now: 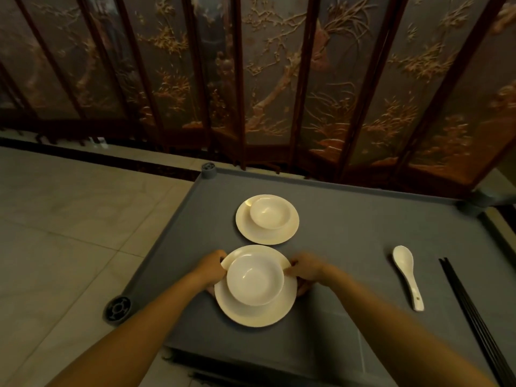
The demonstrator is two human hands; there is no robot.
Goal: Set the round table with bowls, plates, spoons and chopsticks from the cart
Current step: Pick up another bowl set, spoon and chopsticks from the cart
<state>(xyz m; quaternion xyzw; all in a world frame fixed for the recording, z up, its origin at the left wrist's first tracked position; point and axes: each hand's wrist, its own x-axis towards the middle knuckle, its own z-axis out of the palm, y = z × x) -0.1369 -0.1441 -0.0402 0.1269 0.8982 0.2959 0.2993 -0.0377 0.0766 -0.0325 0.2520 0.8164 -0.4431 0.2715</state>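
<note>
Carved wooden folding screen (279, 79) behind a grey flat-topped cart (349, 219). Left hand (213, 268) and right hand (305, 270) both clamp the near white round plate (251, 314) carrying a white bowl (254, 279). Another plate-and-bowl set (266, 220) sits just beyond, white ceramic spoon (406, 275) and black chopsticks (469, 311) off right

Looks like a private dining room in a Chinese restaurant or banquet hall, not somebody's home. Biggest giveaway is the folding screen (279, 79) across the back: dark red wooden frames with carved branches, grasses and blossoms on the panels, pretty ornate. In front of it sits a grey service cart (349, 233) with round corner posts, the kind staff roll around. On it are matching white plates (265, 236) with bowls (270, 213) stacked on top, a white ceramic soup spoon (407, 275) and black chopsticks (469, 311), so plain uniform tableware. Floor (69, 219) is large pale polished tiles with a dark border strip along the screen.
</note>
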